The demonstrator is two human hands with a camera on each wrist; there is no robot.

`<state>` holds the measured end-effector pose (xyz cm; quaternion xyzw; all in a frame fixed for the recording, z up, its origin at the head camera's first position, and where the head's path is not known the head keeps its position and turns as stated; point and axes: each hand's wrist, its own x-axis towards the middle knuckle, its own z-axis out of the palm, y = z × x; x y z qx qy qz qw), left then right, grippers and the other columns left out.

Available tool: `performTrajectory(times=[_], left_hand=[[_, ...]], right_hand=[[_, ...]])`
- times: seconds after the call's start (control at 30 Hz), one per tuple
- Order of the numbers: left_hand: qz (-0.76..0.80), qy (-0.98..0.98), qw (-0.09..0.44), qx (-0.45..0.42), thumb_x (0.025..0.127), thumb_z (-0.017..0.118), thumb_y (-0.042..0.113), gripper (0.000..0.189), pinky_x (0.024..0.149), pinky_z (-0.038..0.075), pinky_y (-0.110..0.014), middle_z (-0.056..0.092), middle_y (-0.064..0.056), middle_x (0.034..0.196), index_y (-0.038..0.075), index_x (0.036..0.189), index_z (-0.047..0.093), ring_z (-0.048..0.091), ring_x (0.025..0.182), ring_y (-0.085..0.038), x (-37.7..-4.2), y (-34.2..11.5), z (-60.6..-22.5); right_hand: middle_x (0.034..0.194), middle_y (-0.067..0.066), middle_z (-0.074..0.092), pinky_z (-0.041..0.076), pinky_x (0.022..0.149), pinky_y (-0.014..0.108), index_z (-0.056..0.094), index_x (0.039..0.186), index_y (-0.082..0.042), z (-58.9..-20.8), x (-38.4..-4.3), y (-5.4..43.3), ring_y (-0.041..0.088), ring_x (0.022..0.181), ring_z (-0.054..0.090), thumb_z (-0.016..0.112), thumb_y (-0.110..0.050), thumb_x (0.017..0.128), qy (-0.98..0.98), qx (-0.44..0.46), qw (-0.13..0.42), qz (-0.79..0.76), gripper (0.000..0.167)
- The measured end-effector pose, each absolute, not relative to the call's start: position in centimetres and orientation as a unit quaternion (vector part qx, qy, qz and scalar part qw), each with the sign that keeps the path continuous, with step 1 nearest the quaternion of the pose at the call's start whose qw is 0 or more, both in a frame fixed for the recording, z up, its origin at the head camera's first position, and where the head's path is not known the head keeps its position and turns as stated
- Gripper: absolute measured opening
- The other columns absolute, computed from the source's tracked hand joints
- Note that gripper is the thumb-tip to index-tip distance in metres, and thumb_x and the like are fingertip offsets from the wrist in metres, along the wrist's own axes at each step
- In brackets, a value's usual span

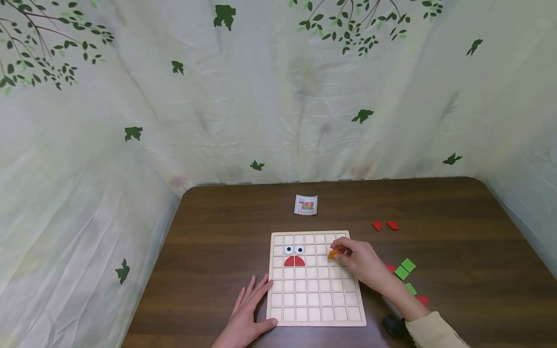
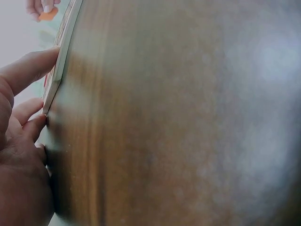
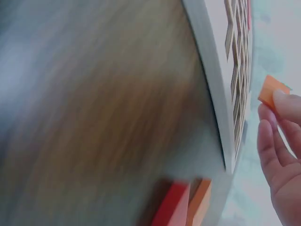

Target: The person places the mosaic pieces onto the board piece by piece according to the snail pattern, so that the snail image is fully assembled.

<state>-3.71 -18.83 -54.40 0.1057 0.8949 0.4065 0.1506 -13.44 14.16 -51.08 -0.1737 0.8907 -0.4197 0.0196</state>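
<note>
A pale wooden grid board (image 1: 319,286) lies on the brown table. Two eye pieces (image 1: 288,250) sit side by side in its upper left cells, with two red quarter-round pieces (image 1: 289,261) directly below them. My right hand (image 1: 365,263) pinches an orange block (image 1: 332,254) between thumb and fingers, over the board's upper right cells. In the right wrist view, the orange block (image 3: 269,92) shows at the fingertips, above the board's surface. My left hand (image 1: 249,314) rests at the lower left edge of the board, fingers spread, thumb on the near corner.
Behind the board lies a small picture card (image 1: 306,205). Two red pieces (image 1: 393,225) are at the back right. Green squares (image 1: 401,273) and more red pieces (image 1: 422,300) lie right of the board, partly under my right arm. A dark object (image 1: 394,326) is by the right wrist.
</note>
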Motion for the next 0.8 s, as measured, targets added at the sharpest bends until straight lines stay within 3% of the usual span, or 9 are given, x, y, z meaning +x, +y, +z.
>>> performTrajectory(times=[0.17,0.43,0.8], left_hand=[[0.410,0.893,0.156,0.103,0.079,0.080,0.030,0.083,0.111,-0.002,-0.059,0.026,-0.002,0.161,0.020,0.151,0.041,0.004,0.149,-0.035,-3.7,-18.8,-54.5],[0.409,0.893,0.158,0.100,0.079,0.080,0.031,0.082,0.111,-0.002,-0.059,0.026,-0.003,0.161,0.020,0.151,0.041,0.004,0.149,-0.034,-3.7,-18.8,-54.5],[0.404,0.896,0.153,0.102,0.079,0.080,0.032,0.082,0.111,-0.002,-0.059,0.026,-0.002,0.161,0.022,0.151,0.041,0.005,0.149,-0.034,-3.8,-18.7,-54.4]], right_hand=[[0.088,-0.015,0.066,0.051,0.070,0.027,0.070,0.093,-0.026,-51.2,-13.5,12.9,0.008,0.077,0.058,0.077,-0.009,0.085,0.890,-0.164,0.036,-0.425,0.019],[0.087,-0.013,0.062,0.051,0.070,0.027,0.071,0.090,-0.022,-51.8,-14.1,11.9,0.008,0.077,0.056,0.079,-0.007,0.082,0.896,-0.174,0.036,-0.406,0.019],[0.083,-0.014,0.059,0.049,0.067,0.026,0.074,0.092,-0.020,-51.7,-14.5,11.4,0.008,0.073,0.053,0.081,-0.016,0.082,0.916,-0.172,0.056,-0.359,0.013]])
